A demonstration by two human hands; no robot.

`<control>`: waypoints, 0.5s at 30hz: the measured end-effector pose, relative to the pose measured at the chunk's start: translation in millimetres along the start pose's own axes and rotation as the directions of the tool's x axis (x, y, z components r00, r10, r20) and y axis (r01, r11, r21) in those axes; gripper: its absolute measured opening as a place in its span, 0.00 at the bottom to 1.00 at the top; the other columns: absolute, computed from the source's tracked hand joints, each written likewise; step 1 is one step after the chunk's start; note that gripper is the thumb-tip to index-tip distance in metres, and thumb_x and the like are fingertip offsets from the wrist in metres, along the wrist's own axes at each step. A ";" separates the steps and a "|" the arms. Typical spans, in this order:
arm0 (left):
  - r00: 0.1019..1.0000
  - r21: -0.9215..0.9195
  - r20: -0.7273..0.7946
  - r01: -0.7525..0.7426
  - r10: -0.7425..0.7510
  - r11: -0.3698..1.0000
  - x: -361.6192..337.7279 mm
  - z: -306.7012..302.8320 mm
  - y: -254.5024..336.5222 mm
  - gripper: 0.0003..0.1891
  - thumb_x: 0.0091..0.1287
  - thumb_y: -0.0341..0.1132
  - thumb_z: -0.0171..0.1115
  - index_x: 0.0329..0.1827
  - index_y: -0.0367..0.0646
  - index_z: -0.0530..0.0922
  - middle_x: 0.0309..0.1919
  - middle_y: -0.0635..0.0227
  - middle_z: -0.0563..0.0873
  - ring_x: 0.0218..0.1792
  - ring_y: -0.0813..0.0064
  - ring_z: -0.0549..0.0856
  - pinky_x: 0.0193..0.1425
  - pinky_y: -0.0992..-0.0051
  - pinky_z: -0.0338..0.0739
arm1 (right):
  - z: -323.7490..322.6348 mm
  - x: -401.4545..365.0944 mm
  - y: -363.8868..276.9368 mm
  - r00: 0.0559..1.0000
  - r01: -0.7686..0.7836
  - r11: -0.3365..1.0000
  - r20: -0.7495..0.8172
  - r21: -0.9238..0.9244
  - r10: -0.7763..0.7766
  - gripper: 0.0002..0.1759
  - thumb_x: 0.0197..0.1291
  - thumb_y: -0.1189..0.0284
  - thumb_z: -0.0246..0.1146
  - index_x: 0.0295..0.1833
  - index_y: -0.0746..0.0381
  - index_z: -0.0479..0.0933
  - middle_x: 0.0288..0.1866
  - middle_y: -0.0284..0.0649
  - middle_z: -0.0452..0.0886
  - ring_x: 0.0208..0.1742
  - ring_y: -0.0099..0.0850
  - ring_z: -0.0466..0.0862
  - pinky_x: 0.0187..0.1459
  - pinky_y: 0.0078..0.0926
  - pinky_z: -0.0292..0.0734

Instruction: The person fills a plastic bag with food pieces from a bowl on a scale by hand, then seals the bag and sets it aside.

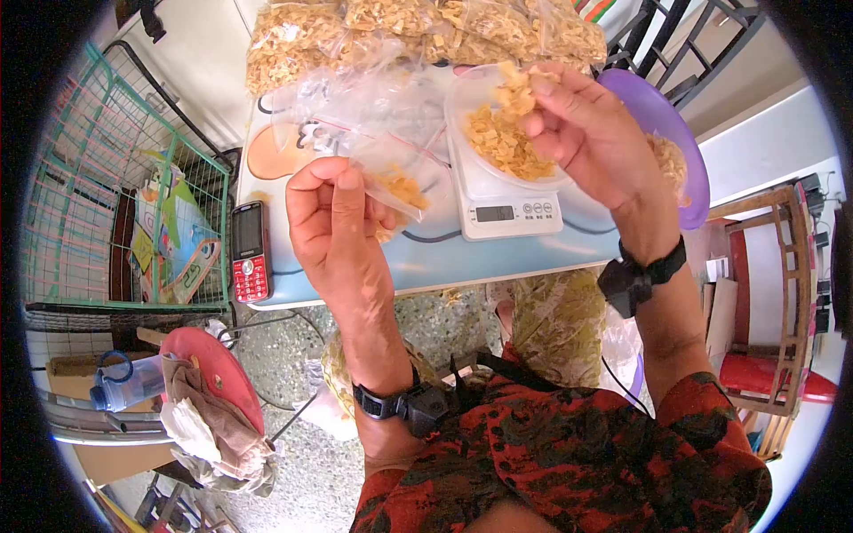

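Note:
My left hand [333, 222] pinches the edge of a small clear plastic bag [395, 173] that holds a few yellow chips. My right hand [586, 133] is raised over a clear bowl [466, 98] of the same yellow chips and grips a bunch of chips [515, 89] between its fingers. The bowl sits on a white digital scale [511, 213] on the table. Both wrists wear black bands.
Several filled clear bags of chips [409, 31] lie at the table's far edge. A purple basin [666, 124] with chips stands right of the scale. A red phone [250, 251] lies at the left. A green wire rack [115, 178], a red stool [222, 364] and a wooden chair [782, 293] flank the table.

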State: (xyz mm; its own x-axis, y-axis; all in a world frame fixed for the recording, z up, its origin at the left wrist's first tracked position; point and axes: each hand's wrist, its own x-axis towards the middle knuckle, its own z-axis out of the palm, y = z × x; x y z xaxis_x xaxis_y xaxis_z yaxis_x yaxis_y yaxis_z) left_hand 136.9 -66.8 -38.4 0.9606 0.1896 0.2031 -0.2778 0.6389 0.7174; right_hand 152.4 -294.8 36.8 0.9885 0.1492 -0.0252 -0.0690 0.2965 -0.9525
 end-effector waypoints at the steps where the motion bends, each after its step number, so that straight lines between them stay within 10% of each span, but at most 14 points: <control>1: 1.000 -0.036 0.018 0.008 -0.007 0.999 0.2 -0.5 -0.1 0.05 0.71 0.29 0.59 0.47 0.43 0.74 0.31 0.75 0.78 0.26 0.86 0.70 0.28 0.83 0.65 | 13.1 -4.3 1.0 1.000 0.025 0.998 -0.002 -0.063 -0.025 0.08 0.68 0.72 0.60 0.50 0.62 0.77 0.33 0.37 0.82 0.32 0.19 0.82 0.30 0.15 0.77; 7: 0.996 -0.167 0.070 0.059 -0.048 0.984 1.2 -6.4 -1.2 0.06 0.71 0.29 0.58 0.48 0.42 0.73 0.32 0.72 0.79 0.26 0.84 0.72 0.29 0.80 0.69 | 63.0 -6.2 39.0 0.930 0.366 0.797 0.228 -0.481 -0.289 0.10 0.65 0.72 0.61 0.49 0.63 0.75 0.34 0.38 0.82 0.32 0.24 0.82 0.33 0.21 0.77; 8: 0.996 -0.176 0.066 0.066 -0.055 0.982 1.3 -6.6 -0.6 0.06 0.71 0.29 0.59 0.48 0.42 0.73 0.32 0.72 0.79 0.27 0.83 0.72 0.29 0.79 0.69 | 59.0 3.1 50.6 0.830 0.554 0.551 0.360 -0.624 -0.427 0.10 0.62 0.72 0.61 0.47 0.63 0.74 0.35 0.41 0.81 0.33 0.33 0.83 0.34 0.31 0.77; 15: 0.995 -0.163 0.016 0.102 -0.101 0.981 1.8 -11.4 4.9 0.07 0.71 0.30 0.59 0.48 0.42 0.73 0.32 0.71 0.79 0.27 0.83 0.74 0.29 0.79 0.71 | 68.5 16.3 52.4 0.816 0.575 0.360 0.549 -0.735 -0.183 0.08 0.58 0.73 0.59 0.43 0.63 0.72 0.32 0.48 0.80 0.34 0.49 0.81 0.34 0.41 0.74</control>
State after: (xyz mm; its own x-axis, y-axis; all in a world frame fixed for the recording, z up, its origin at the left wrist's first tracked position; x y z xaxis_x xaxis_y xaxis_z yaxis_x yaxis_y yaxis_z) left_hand 137.2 -54.8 -42.1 0.9837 0.1124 0.1406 -0.1758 0.7676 0.6164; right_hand 155.7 -212.3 7.2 0.7453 0.5850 0.3197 0.6421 -0.5009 -0.5804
